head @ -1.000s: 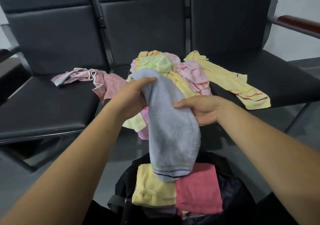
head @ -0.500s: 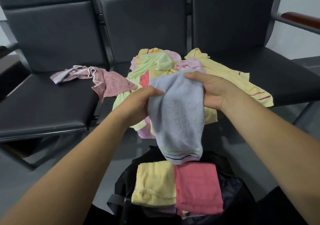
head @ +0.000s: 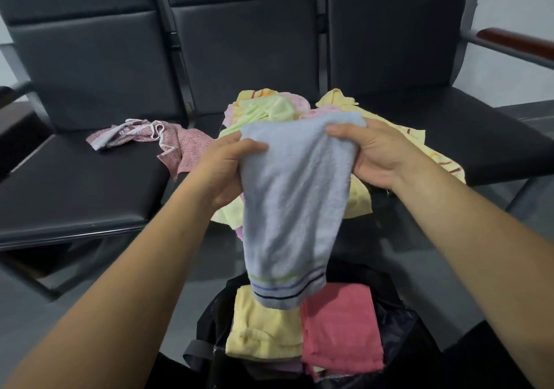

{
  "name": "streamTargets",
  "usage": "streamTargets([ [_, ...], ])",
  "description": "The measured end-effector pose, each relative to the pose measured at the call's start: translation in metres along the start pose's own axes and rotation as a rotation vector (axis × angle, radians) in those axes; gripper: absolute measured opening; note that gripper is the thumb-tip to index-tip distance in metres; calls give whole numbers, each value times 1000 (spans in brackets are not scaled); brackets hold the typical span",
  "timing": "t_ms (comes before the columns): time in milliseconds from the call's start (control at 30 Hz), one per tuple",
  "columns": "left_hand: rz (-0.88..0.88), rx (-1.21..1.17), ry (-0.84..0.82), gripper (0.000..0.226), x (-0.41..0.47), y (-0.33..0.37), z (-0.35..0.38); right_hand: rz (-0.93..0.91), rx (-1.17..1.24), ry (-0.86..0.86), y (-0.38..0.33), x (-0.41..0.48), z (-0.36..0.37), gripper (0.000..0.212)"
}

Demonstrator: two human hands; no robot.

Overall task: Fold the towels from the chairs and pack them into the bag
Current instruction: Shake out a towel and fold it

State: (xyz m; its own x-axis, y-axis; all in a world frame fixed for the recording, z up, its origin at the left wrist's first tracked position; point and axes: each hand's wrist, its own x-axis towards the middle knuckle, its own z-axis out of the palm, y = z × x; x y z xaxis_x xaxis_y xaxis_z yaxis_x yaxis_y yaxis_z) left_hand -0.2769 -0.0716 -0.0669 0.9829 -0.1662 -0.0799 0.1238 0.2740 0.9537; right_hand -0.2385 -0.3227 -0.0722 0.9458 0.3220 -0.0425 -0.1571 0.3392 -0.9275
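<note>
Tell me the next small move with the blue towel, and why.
Probably draw the hands apart to pull the top edge taut. The left hand and right hand each grip an upper corner of the blue towel, but it hangs bunched and narrow above the bag, not yet folded like the yellow towel and pink towel already packed there.

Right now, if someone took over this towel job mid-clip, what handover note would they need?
Left hand grips one top corner of the blue towel; right hand grips the other. The towel hangs loose between them above the bag.
Done: a folded yellow towel and a folded pink towel lie side by side in the bag.
Left: fold and pack the blue towel, then the pile on the middle chair and the patterned pink cloth on the left chair.
</note>
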Motion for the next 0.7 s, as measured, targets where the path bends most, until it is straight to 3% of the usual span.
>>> streamTargets([
  [100,49,189,11,18,2,5,-11,-46,-5,147,-2,0,-5,52],
  [167,62,195,29,25,3,5,-16,-38,-26,199,-2,-3,-3,46],
  [267,93,101,70,22,3,3,-14,15,24,176,-5,-5,1,50],
  [367,169,67,62,14,2,3,-10,36,138,101,-14,-11,6,35],
  [467,239,133,51,22,-1,5,-9,-33,57,123,-19,-15,5,30],
  [600,295,291,105,15,-2,5,-10,-116,-207,228,-17,-12,-3,26],
  [700,281,285,138,12,-2,5,-9,-78,-157,240,-12,-9,-3,29],
])
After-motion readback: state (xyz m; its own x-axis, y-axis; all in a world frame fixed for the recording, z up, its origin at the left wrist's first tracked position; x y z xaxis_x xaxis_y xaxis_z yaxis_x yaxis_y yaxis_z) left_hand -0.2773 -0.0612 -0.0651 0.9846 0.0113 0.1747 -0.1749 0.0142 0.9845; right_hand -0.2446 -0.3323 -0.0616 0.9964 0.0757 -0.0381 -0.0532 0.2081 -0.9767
